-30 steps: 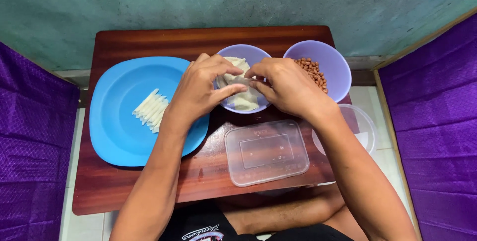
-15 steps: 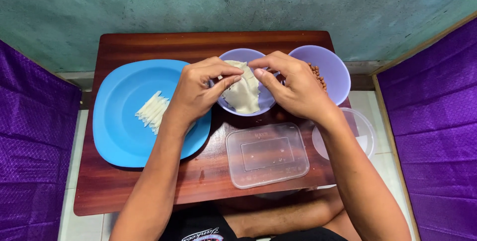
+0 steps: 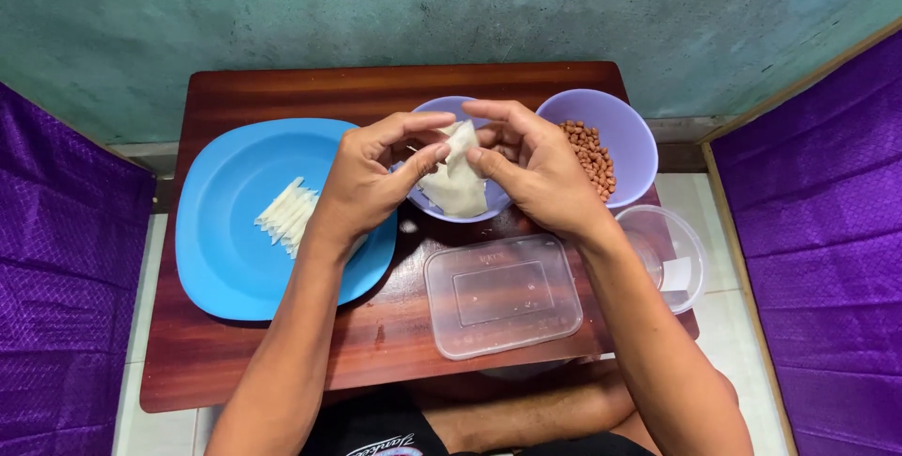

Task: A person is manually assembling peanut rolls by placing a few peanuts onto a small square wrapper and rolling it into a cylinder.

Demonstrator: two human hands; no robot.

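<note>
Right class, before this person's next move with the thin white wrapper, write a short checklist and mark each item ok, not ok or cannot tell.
1. Wrapper pinched by both hands, left hand and right hand: ok.
2. Wrapper held above the small purple bowl: ok.
3. Peanuts in the larger purple bowl beside the right hand: ok.
4. Free space on the blue plate beside the rolled pieces: ok.
5. Filling already inside the wrapper: cannot tell.
6. Clear container upright or upside down: cannot tell.

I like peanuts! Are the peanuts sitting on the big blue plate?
No, the peanuts lie in the purple bowl on the right, while the blue plate holds only pale rolled sticks.
</note>
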